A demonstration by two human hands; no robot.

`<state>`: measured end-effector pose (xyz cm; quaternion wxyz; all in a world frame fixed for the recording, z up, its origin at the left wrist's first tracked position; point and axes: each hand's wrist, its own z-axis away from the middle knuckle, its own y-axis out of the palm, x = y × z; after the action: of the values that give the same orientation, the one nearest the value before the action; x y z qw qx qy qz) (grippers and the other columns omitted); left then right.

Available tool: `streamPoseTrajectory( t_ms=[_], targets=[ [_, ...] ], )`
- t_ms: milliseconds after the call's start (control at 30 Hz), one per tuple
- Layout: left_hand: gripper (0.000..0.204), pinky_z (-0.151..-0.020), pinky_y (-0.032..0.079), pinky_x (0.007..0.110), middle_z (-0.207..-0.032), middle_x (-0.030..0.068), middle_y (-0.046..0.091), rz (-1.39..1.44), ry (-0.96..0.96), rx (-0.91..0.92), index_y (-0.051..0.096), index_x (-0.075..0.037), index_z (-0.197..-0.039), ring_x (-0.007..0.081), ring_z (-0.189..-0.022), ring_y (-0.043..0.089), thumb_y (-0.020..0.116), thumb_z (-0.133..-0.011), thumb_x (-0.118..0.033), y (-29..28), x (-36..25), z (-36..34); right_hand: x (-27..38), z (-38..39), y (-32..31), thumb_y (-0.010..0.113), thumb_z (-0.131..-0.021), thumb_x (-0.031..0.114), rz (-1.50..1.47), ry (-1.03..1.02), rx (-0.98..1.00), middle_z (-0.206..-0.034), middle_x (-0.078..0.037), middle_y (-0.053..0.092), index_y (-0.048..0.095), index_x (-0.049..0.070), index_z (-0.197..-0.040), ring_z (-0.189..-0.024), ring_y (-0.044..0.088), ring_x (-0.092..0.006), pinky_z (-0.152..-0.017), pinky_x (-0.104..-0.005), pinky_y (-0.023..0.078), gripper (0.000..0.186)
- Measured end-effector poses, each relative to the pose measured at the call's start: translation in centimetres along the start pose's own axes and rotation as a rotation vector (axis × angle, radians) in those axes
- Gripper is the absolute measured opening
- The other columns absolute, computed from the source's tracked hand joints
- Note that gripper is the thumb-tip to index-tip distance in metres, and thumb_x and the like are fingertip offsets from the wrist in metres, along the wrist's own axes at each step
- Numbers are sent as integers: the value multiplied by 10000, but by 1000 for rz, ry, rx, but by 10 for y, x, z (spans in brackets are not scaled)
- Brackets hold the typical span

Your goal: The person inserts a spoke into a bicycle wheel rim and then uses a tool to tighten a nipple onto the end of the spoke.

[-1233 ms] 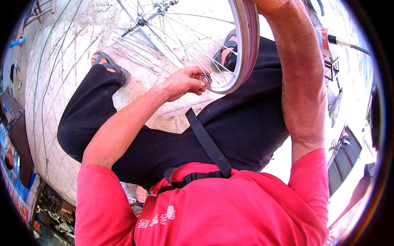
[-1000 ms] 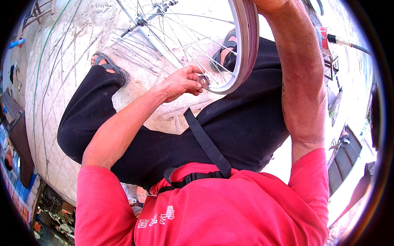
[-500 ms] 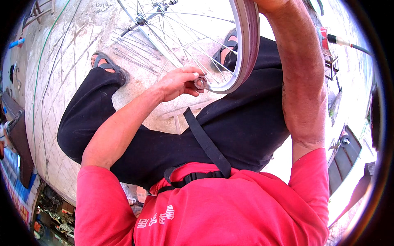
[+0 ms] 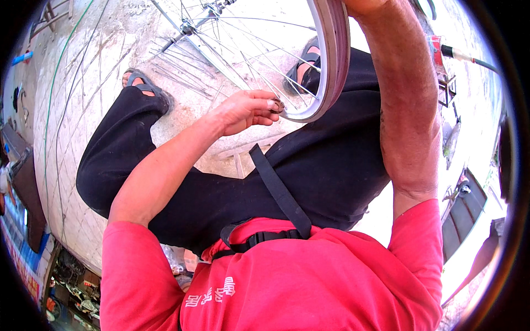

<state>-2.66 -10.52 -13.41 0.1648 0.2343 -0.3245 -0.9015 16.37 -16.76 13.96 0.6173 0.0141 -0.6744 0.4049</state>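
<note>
A bicycle wheel stands before me, its silver rim (image 4: 324, 83) rising past the top edge. Thin spokes run from the rim to the hub (image 4: 188, 27) at upper left. With thumb and fingers, my left hand (image 4: 248, 112) pinches a small round notched spoke wrench (image 4: 278, 105) against the inner side of the rim's low end, by the spoke ends. My right hand (image 4: 365, 5) is beside the rim at the top edge; its fingers are cut off from view.
Several loose spokes (image 4: 179, 77) lie on the concrete floor (image 4: 99, 132) between my sandalled feet. A green hose or cord (image 4: 55, 99) runs down the left. At right are a red object with a cable (image 4: 436, 52) and a small metal stand (image 4: 446, 91).
My left hand has shifted slightly right and turned, its fingers now further round the spoke wrench. The wheel has moved very slightly; my right arm stays in place.
</note>
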Motion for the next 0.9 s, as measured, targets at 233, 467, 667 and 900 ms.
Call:
streamPoseTrajectory(
  t_ms=[233,467,667,900],
  targets=[
    [355,-809,609,267,-1150,71,722,-16,27,35,613,28,-1350,124,-896,704,635,-1026,-116,-6,5,-3,-50,1,-19,672,-869,324,-177,-464,158,-985,-124,680,705,-10,-1045,-891,704,-217,-812,-360,594,379],
    [309,-784,584,285,-1118,98,718,-17,27,4,636,34,-1289,142,-873,695,625,-1050,-161,-3,4,-3,-47,6,-17,652,-883,354,-164,-437,101,-986,-132,675,712,-16,-1081,-913,709,-233,-846,-369,594,424],
    [309,-771,566,286,-1066,84,713,-80,42,-30,653,16,-1256,125,-833,668,630,-1053,-216,6,-1,1,-51,2,-15,663,-880,362,-148,-422,100,-995,-146,674,716,-17,-1097,-917,712,-246,-854,-370,593,440],
    [375,-769,561,302,-1051,103,706,-312,22,-175,657,22,-1208,148,-854,670,660,-1032,-309,23,-6,3,-45,8,-14,668,-887,344,-61,-468,92,-1012,-144,664,715,-17,-1077,-910,705,-243,-842,-358,591,411]
  ],
)
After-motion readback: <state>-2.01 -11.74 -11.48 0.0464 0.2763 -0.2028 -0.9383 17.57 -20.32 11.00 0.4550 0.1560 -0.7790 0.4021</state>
